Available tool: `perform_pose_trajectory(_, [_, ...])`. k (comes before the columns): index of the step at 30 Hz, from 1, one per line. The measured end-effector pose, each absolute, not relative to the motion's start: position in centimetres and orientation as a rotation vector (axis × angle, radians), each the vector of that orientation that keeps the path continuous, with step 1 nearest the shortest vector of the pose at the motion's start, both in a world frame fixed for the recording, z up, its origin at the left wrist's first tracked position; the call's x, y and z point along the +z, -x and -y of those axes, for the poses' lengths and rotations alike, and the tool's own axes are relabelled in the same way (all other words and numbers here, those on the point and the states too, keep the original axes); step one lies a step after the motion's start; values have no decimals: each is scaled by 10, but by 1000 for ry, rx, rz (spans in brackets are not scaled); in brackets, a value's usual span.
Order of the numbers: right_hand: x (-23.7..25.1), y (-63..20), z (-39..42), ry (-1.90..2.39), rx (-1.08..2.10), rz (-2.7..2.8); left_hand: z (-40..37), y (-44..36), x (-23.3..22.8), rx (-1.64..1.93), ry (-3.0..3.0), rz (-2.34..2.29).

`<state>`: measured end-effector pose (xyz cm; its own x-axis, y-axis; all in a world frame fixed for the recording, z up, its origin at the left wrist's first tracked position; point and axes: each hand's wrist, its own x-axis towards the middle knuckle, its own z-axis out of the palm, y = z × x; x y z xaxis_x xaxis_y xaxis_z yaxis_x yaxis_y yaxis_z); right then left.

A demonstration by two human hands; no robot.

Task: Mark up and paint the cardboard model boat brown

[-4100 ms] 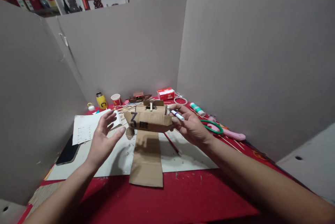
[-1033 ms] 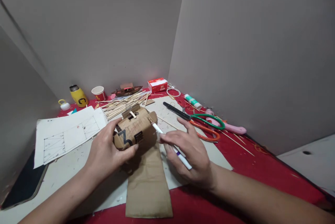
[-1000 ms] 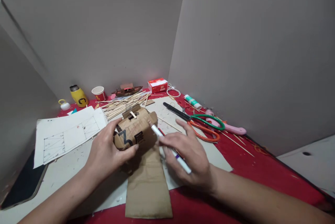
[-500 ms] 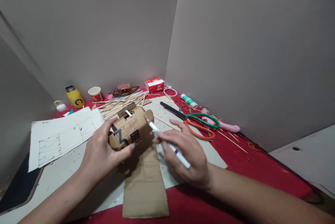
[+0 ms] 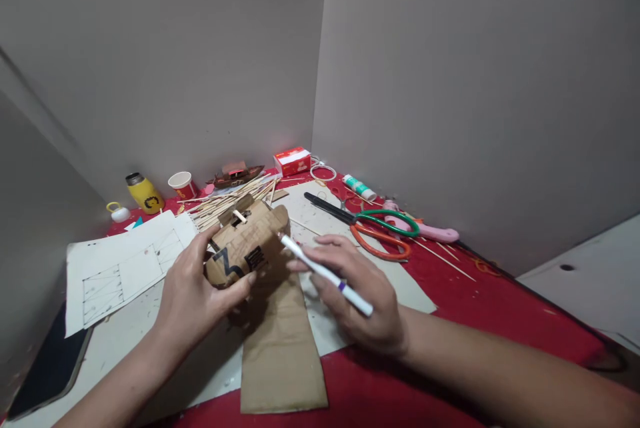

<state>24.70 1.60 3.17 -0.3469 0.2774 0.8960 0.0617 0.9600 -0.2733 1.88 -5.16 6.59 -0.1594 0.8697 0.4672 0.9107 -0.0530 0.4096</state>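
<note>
Cardboard model [image 5: 246, 246], brown, curved and folded, printed with a black "3", sits at centre of the white work board [image 5: 120, 341], resting on the top end of a flat brown cardboard strip [image 5: 281, 348]. Left hand [image 5: 195, 298] wraps it from 8 o'clock, thumb on the near face, fingers over the top: a closed, steadying hold. Right hand [image 5: 357, 295] pinches a white pen with purple band [image 5: 326, 274], tip touching the model's edge at its 3 o'clock side.

Judgement on technique: keep the left grip firm but light, since thin corrugated walls would likely crush. Brace the right heel on the board so the tip tracks steadily. Hold the pen at a low angle; the curved face could deflect it.

Surroundings: green-and-orange-handled scissors [image 5: 380, 231] at 2 o'clock, well apart; bundle of thin wooden sticks [image 5: 233, 196] at 12 o'clock, near; white sheet with ruled drawing [image 5: 120, 265] at 9 o'clock; yellow bottle [image 5: 143, 193] at 11 o'clock.
</note>
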Motion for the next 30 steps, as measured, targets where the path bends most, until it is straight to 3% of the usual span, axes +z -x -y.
perform_pose_trajectory(9, [35,-251,-23,134,103,1876,55,-19,62,-1002,2013,2023])
perform_pose_trajectory(30, [35,-246,-22,247,163,1817,56,-16,55,-953,2017,1943])
